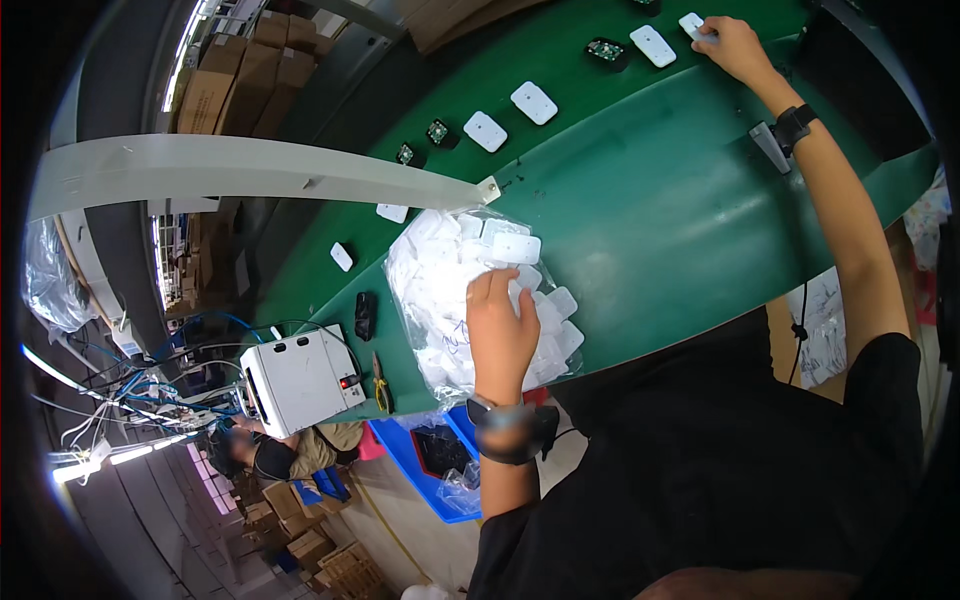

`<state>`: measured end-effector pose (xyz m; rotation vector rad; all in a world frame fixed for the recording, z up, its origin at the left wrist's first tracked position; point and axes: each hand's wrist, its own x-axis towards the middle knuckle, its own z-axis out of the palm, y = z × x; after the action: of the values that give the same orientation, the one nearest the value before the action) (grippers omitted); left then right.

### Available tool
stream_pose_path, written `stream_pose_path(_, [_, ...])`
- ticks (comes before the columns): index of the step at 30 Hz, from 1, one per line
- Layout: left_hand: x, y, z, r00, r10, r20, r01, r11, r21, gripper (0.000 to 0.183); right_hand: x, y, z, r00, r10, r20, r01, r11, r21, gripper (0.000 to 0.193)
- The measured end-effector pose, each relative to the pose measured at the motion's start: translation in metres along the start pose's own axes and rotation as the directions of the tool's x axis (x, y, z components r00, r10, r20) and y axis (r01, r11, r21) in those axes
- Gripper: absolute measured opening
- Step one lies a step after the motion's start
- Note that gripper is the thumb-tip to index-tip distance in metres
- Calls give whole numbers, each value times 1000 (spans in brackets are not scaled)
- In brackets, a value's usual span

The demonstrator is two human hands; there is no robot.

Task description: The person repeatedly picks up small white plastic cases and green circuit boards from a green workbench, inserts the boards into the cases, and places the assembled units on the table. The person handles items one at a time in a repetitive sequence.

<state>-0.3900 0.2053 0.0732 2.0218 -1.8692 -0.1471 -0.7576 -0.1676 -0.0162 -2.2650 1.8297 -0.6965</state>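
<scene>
At the far right, my right hand pinches the edge of a small white plastic cover lying on the green belt. My left hand rests on a heap of similar white plastic covers in a clear plastic bag, its thumb apart from the fingers. One cover lies on top of the heap, just beyond those fingertips. Along the belt sit more white covers is another cover's place, and a further cover lies to its left. Between them stand black housings with circuit boards.
A pale metal bar crosses above the belt at the left. Beyond the bag are a white box-shaped device with cables, yellow-handled pliers and a black part. Below the table edge is a blue bin. Another person sits farther off.
</scene>
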Motion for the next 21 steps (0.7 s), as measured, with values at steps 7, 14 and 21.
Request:
stream_pose_path(7, [32, -18, 33, 996, 47, 80, -72, 940, 334, 51, -73, -28, -71, 960, -235, -154, 273, 909, 314, 24])
stream_pose_path(14, [46, -9, 32, 983, 114, 143, -147, 956, 254, 46, -154, 17, -111, 978, -201, 54, 180, 947, 265, 11])
stream_pose_path(21, [36, -14, 25, 983, 127, 133, -158, 953, 258, 33, -150, 9, -91, 960, -276, 39, 256, 928, 269, 10])
